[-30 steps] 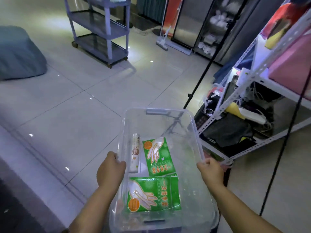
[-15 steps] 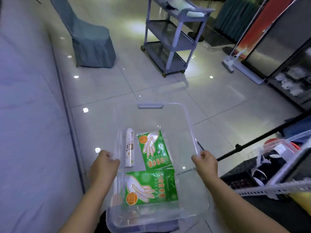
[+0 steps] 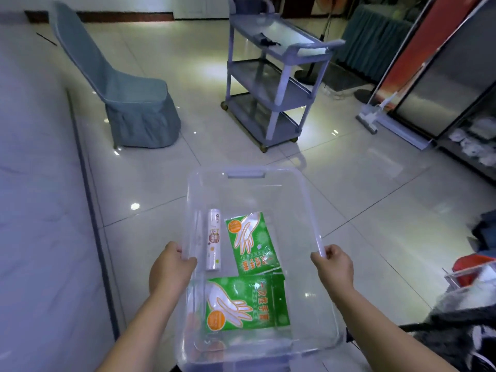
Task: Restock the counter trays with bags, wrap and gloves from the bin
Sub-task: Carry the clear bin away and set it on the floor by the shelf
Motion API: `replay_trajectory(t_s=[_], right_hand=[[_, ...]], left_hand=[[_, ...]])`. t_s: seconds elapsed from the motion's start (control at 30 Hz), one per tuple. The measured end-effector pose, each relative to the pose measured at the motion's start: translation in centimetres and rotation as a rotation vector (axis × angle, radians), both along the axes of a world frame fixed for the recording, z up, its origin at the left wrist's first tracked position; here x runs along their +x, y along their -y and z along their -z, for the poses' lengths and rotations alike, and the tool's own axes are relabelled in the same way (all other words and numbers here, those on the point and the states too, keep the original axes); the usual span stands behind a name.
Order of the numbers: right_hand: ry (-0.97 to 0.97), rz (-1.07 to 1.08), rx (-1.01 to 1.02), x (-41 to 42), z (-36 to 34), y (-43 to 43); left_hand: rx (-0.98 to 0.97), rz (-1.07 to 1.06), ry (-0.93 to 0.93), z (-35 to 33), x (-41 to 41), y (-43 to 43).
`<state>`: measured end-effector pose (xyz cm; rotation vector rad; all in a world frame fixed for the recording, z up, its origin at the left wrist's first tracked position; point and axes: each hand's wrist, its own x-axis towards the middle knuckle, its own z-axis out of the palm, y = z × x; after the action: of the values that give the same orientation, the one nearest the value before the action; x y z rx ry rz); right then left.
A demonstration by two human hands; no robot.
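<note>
I carry a clear plastic bin [image 3: 308, 200] in front of me above the tiled floor. My left hand [image 3: 169, 269] grips its left rim and my right hand [image 3: 334, 267] grips its right rim. Inside lie a white roll of wrap [image 3: 213, 240] along the left wall, a green glove pack [image 3: 251, 244] beside it, and a second green glove pack [image 3: 247, 303] nearer to me. No counter trays are in view.
A pale counter or wall face [image 3: 35, 210] runs along my left. A covered grey chair [image 3: 128, 103] and a three-shelf cart [image 3: 271, 84] stand ahead on the floor. Glass-door cabinets [image 3: 451, 84] line the right, with cluttered shelving [image 3: 472, 277] at the near right.
My view has swung left, away from the metal shelving toward the chair, cart and pale surface. Both hands keep their hold on the bin, whose contents have not shifted.
</note>
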<state>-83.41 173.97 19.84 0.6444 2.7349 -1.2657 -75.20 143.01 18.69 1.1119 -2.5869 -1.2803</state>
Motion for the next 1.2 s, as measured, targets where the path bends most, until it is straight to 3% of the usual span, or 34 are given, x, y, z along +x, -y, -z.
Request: replay_trajectory(t_s=[0.17,0.4,1.2], right_hand=[[-0.015,0.130,-0.036,-6.8,-0.3,2.5],[-0.036,0.317,-0.059,-15.1,0.6,0.4],[-0.083,0.677,-0.042,-53.5,1.5,-22.6]], left_hand=[[-0.032,0.087,-0.003,-1.5,-11.1,3.2],[-0.043,0.239,-0.001,-1.2,-24.9,1.0],[-0.085,0.669,0.041,-2.2,-74.4,-23.9]])
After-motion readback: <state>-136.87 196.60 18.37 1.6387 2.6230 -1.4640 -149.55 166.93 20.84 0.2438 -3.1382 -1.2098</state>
